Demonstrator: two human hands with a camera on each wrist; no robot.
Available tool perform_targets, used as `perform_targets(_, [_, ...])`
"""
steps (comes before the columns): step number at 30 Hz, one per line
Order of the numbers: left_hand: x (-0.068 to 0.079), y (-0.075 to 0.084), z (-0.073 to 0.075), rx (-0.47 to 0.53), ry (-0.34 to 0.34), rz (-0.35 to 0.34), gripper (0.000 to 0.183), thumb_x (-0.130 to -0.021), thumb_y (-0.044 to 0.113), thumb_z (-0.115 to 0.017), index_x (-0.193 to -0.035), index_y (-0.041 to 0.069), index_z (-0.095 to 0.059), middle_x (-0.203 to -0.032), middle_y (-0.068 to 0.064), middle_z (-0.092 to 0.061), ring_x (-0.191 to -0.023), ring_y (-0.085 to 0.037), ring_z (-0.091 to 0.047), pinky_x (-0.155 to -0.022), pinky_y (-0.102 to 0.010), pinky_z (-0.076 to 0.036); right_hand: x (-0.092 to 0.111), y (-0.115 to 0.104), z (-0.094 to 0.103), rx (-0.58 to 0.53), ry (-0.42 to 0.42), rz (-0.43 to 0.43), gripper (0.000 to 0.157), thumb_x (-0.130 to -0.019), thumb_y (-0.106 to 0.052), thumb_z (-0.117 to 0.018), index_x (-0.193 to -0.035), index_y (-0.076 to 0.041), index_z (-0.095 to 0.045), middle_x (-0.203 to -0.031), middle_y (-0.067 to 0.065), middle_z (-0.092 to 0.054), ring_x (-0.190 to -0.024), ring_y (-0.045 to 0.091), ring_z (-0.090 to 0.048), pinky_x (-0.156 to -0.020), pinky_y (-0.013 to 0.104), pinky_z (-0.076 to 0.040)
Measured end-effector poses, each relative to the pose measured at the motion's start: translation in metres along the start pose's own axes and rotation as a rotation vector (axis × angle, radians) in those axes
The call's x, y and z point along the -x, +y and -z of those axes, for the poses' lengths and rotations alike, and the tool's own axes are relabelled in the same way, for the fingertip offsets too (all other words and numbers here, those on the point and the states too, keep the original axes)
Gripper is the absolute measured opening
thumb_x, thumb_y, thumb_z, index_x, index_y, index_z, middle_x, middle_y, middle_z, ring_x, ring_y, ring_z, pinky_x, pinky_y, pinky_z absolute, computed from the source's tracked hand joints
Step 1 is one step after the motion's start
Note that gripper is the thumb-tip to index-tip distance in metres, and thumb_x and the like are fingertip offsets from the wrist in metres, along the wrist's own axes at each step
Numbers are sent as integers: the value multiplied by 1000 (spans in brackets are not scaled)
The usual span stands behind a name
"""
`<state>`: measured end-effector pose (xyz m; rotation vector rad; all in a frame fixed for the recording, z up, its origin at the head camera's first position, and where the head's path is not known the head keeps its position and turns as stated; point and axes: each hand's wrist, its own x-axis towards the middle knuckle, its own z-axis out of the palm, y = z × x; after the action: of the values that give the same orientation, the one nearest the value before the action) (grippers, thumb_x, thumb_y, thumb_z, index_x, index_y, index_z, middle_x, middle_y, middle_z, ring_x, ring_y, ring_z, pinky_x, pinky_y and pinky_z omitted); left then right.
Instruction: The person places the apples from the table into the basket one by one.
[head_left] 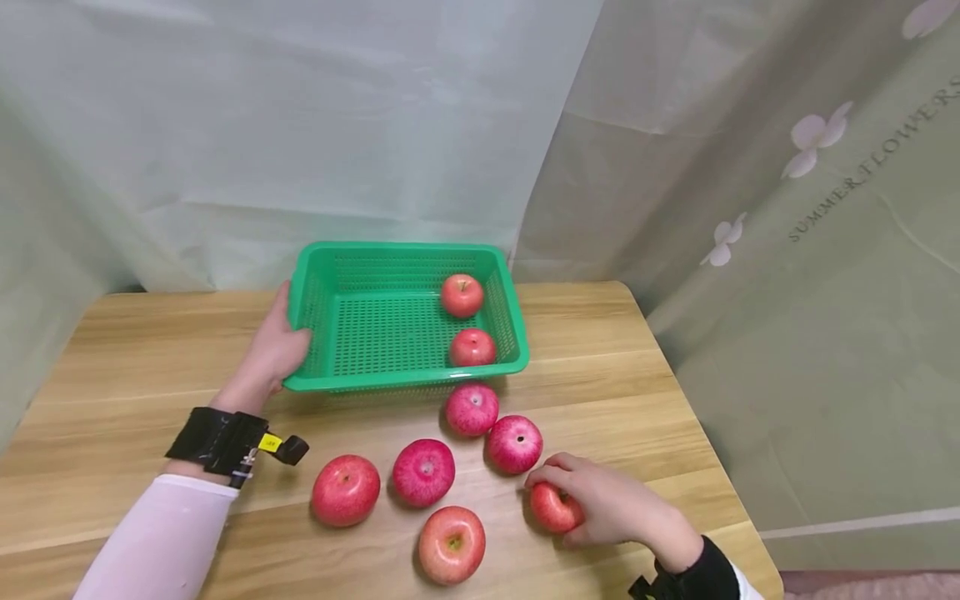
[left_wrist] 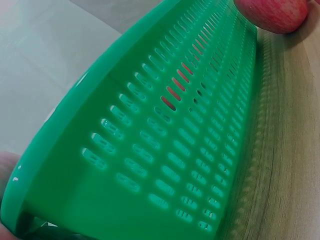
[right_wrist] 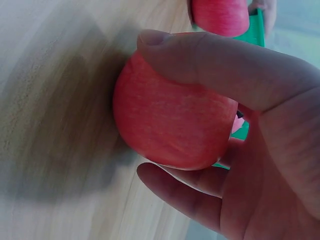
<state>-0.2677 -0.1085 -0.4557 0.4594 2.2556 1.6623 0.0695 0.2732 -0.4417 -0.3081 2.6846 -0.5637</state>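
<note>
My left hand [head_left: 279, 346] grips the left end of a green plastic basket [head_left: 405, 379], thumb over the rim. Two red apples, one at the back [head_left: 462, 296] and one at the front [head_left: 472, 347], lie in the basket's right side. At the lower right, my right hand [head_left: 611, 504] holds a red apple [head_left: 556, 508] with thumb and fingers curled round its sides. The right wrist view shows this apple [right_wrist: 172, 112] close over the wooden surface, the thumb across one side and the fingers on the other.
Between the hands lie loose apples: two dark pink ones [head_left: 472, 409] [head_left: 514, 444] near the basket's front, another dark pink one [head_left: 423, 472], a red one [head_left: 346, 490] and a lighter one [head_left: 452, 545]. Pale curtains [head_left: 337, 125] hang behind the wooden table [head_left: 600, 367].
</note>
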Motion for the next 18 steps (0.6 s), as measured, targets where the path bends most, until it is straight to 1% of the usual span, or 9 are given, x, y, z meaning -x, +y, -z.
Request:
perform_targets(2, [1, 0, 0, 6, 2, 1, 100, -95, -11, -40, -173, 25, 11, -169, -35, -21, -116, -50, -56, -73, -50, -63, 0, 0, -1, 16, 9, 11, 74, -74, -30, -99, -139, -36, -64, -133, -9, -61, -114, 12, -59, -96, 40, -58])
perform_targets(6, [2, 1, 0, 11, 1, 6, 99, -96, -11, -39, -172, 23, 14, -170, -35, -18, -116, -50, -56, -73, -50, -63, 0, 0, -4, 47, 26, 32, 74, -73, -31, -99, -138, -36, -63, -133, -10, -60, -114, 11, -59, -95, 39, -58])
perform_targets(11, [2, 1, 0, -1, -2, 17, 98, -97, -10, -39, -171, 22, 17, -171, -35, -14, -118, -50, -54, -74, -49, -63, 0, 0, -6, 33, 28, 25, 71, -73, -32, -98, -136, -37, -64, -132, -12, -60, -112, 10, -59, -93, 38, -58])
perform_targets(18, [1, 1, 0, -1, -12, 24, 98, -98, -9, -38, -170, 23, 20, -172, -34, -12, -114, -47, -57, -73, -48, -63, 1, 0, -5, 33, 24, 35, 71, -75, -32, -97, -137, -37, -63, -132, -12, -60, -113, 10, -59, -95, 39, -57])
